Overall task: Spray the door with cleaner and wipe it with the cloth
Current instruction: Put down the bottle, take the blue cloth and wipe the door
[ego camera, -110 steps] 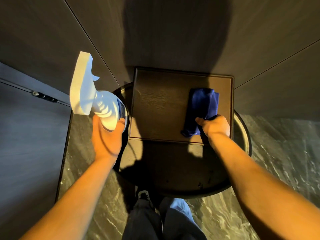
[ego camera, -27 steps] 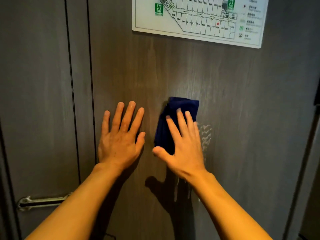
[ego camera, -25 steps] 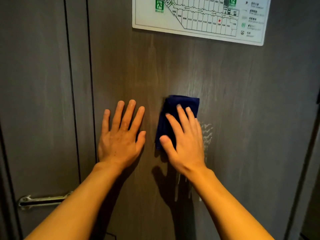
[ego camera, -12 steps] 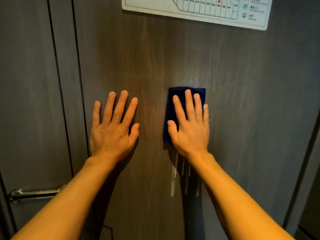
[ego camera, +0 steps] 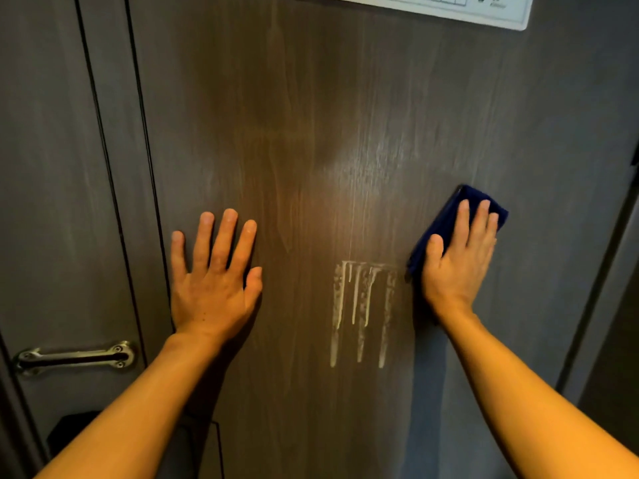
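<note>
Where the view meets it head-on, the door (ego camera: 311, 115) is a dark wood-grain panel with a dull sheen and faint vertical smears across its middle. Pale drips of cleaner (ego camera: 361, 309) run down in several thin streaks from a short horizontal line, between the two hands. At the top right edge a white sign (ego camera: 484, 8) is fixed to the door, only its lower border in frame. To the left, narrow vertical grooves divide the panel from a greyer strip carrying a metal latch bar (ego camera: 74, 357), mounted horizontally. A darker frame edge runs down the far right. Nothing lies across the wet streaks; both forearms reach up from the bottom corners. Left hand (ego camera: 214, 288): bare, pressed flat on the door, fingers spread wide, holding nothing. Right hand (ego camera: 456, 267): palm flat, fingers close together and extended, pinning the folded dark blue cloth (ego camera: 446, 219) against the door. The cloth sits under the fingers and projects beyond the fingertips and the thumb side, tilted, just right of the drips and above their top line.
</note>
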